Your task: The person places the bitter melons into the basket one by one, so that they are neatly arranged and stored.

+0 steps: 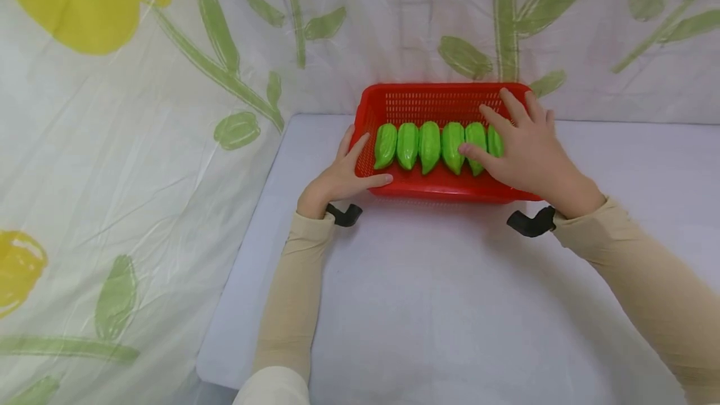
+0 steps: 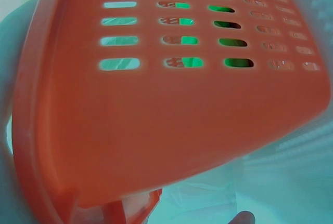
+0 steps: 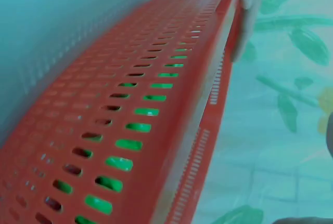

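A red plastic basket (image 1: 439,194) with slotted walls stands at the back of the table. In it, several glossy green ridged fruits (image 1: 430,145), like star fruit, lie side by side in a row. My left hand (image 1: 343,175) rests at the basket's front left corner, its thumb over the front rim and its straight fingers along the left side. My right hand (image 1: 529,149) spreads its fingers over the right end, covering part of the last fruit. Its thumb tip overlaps the row; whether it touches a fruit, I cannot tell. Both wrist views show the basket's slotted wall (image 2: 156,115) (image 3: 156,146).
The white table (image 1: 427,305) extends in front of the basket and to its right. A flower-patterned sheet (image 1: 394,36) hangs close behind the basket and down the left side. Black mounts (image 1: 531,222) stick out from both wrists near the basket's front.
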A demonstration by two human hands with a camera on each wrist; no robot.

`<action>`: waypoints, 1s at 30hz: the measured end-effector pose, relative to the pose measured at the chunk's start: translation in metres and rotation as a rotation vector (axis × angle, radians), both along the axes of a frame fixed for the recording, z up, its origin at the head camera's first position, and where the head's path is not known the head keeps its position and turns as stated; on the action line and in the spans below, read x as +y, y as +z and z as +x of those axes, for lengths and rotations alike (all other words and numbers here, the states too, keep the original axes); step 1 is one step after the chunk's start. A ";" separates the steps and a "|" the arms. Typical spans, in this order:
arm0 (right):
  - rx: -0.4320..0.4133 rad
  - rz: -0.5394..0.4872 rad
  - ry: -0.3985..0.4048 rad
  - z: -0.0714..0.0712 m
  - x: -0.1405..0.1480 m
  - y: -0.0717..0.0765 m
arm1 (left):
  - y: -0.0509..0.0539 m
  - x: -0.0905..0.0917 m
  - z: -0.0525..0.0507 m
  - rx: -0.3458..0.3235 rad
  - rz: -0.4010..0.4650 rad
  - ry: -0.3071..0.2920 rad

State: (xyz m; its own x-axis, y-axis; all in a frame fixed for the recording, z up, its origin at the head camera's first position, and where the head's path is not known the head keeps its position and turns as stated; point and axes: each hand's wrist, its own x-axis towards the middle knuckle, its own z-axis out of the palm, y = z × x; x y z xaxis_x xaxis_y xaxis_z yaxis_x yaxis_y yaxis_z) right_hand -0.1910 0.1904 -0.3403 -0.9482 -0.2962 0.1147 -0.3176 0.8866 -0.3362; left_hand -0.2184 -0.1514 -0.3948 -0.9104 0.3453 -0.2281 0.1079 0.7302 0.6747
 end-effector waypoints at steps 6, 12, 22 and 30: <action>-0.021 0.004 -0.068 0.007 -0.003 -0.009 | -0.002 -0.001 -0.001 0.005 0.009 0.000; -0.042 0.001 -0.106 0.017 -0.006 -0.021 | -0.004 -0.003 -0.002 -0.007 0.016 0.002; -0.024 -0.051 -0.136 0.027 -0.012 -0.034 | -0.006 -0.008 0.001 -0.017 0.006 0.009; -0.006 -0.079 -0.155 0.033 -0.014 -0.037 | -0.008 -0.014 0.007 -0.007 -0.019 0.033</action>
